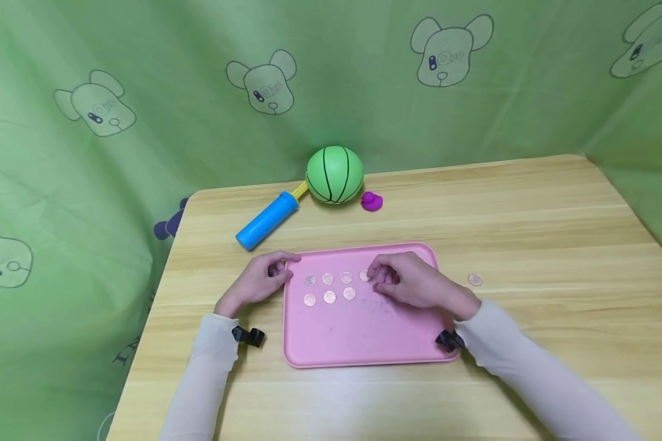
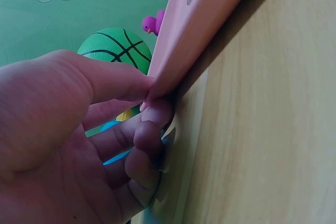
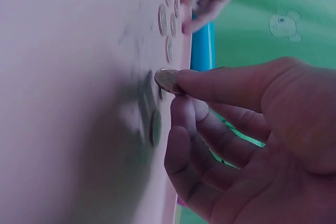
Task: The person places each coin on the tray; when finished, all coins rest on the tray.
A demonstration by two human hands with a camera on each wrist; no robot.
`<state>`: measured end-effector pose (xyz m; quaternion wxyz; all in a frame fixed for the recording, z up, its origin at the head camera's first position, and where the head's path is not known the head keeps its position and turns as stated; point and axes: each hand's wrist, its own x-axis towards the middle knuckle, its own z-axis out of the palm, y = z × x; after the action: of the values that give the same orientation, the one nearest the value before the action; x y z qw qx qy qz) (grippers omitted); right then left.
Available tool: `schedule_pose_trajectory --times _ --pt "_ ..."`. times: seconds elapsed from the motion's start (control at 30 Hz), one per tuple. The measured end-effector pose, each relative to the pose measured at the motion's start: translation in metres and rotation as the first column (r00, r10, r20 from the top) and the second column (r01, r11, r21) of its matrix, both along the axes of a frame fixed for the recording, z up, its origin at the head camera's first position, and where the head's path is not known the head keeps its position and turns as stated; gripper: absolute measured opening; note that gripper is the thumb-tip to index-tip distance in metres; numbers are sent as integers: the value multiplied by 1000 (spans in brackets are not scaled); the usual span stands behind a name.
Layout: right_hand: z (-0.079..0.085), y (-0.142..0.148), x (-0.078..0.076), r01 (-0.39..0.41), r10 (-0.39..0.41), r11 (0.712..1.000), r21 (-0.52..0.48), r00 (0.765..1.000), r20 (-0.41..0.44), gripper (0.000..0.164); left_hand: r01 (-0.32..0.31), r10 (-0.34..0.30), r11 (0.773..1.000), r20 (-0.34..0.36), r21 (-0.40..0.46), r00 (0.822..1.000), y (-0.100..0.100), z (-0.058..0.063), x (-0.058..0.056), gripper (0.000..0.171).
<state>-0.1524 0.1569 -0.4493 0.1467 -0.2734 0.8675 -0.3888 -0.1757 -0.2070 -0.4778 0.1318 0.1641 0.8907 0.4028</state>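
Observation:
A pink tray lies on the table, with several coins set out in two rows on its upper left part. My left hand is at the tray's left edge; in the left wrist view its thumb and index finger pinch the rim. Above the tray, my right hand pinches a coin between thumb and index finger, tilted and near the tray surface. Below that held coin in the right wrist view, another coin lies on the tray; the hand hides it in the head view.
One coin lies on the wooden table to the right of the tray. Behind the tray are a blue pump with a yellow end, a green ball and a purple toy duck. A green curtain hangs behind the table.

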Motion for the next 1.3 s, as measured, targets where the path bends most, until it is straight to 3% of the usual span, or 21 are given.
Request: schedule_pose_trajectory --times 0.27,0.63,1.3 --pt "-5 -18 -2 -19 19 999 44 1000 3 18 10 -10 1000 -6 -3 1000 1 0 0 36" --pt "3 -16 -2 21 -16 994 104 999 -46 19 5 -5 1000 -4 4 1000 1 0 -1 35" --pt "31 68 -1 200 -187 972 120 976 -112 21 2 -2 1000 6 7 1000 1 0 0 36"
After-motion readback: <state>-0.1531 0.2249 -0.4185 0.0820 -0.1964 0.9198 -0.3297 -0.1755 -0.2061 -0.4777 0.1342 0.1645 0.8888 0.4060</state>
